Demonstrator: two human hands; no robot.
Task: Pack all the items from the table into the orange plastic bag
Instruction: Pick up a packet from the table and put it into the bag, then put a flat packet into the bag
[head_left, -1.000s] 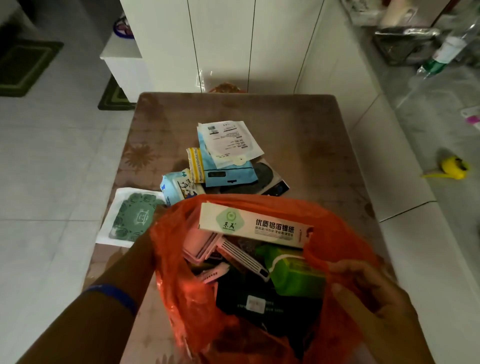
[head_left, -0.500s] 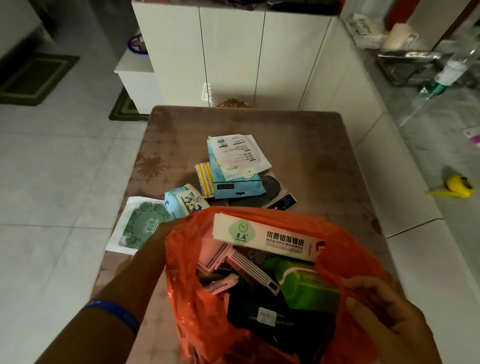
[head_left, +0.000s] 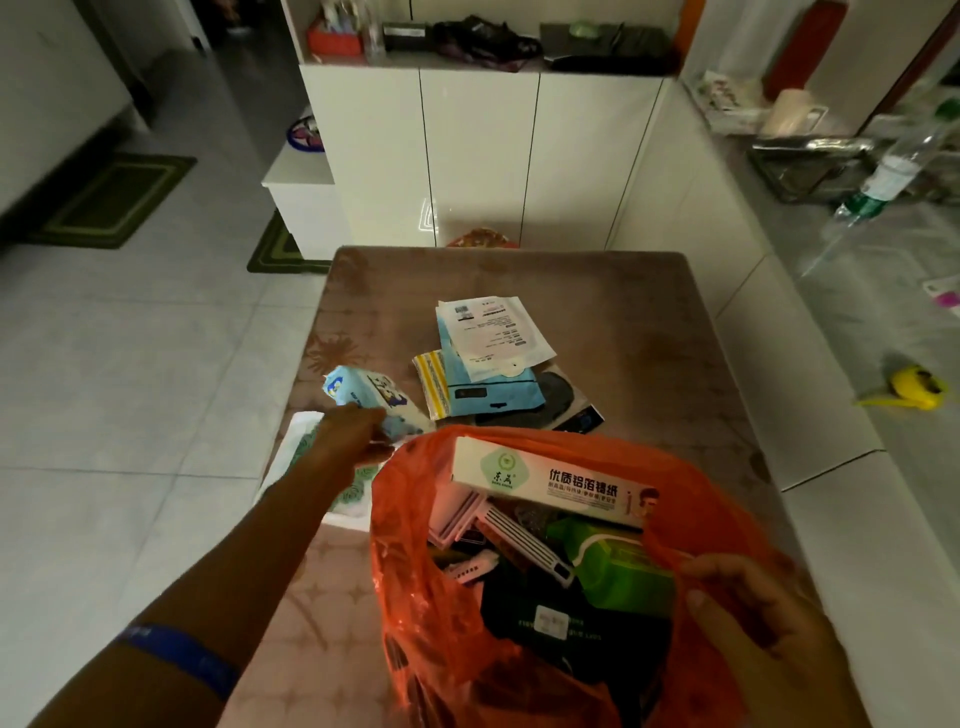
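The orange plastic bag (head_left: 415, 613) stands open at the table's near edge. My right hand (head_left: 763, 639) pinches its right rim. Inside lie a white foil box (head_left: 545, 480), a green wipes pack (head_left: 618, 571), white razors (head_left: 519, 535) and a black packet (head_left: 566, 618). My left hand (head_left: 350, 436) grips the near end of a blue-white tissue pack (head_left: 363, 389) just left of the bag. A white-green packet (head_left: 304, 441) lies under that forearm. Behind the bag is a pile: a white paper pouch (head_left: 493, 332), a blue packet (head_left: 493, 397), a yellow striped sachet (head_left: 432, 387) and a dark flat item (head_left: 558, 397).
The brown patterned table (head_left: 623, 322) butts against white cabinets (head_left: 478, 156) at its far end. A white counter (head_left: 857, 364) on the right holds a yellow object (head_left: 917, 387) and a plastic bottle (head_left: 893, 171). Tiled floor with green mats (head_left: 111, 200) lies left.
My left hand has come away from the bag's left rim and taken hold of the blue-white tissue pack, which has shifted left. My right hand keeps its hold on the rim. The view tilted up.
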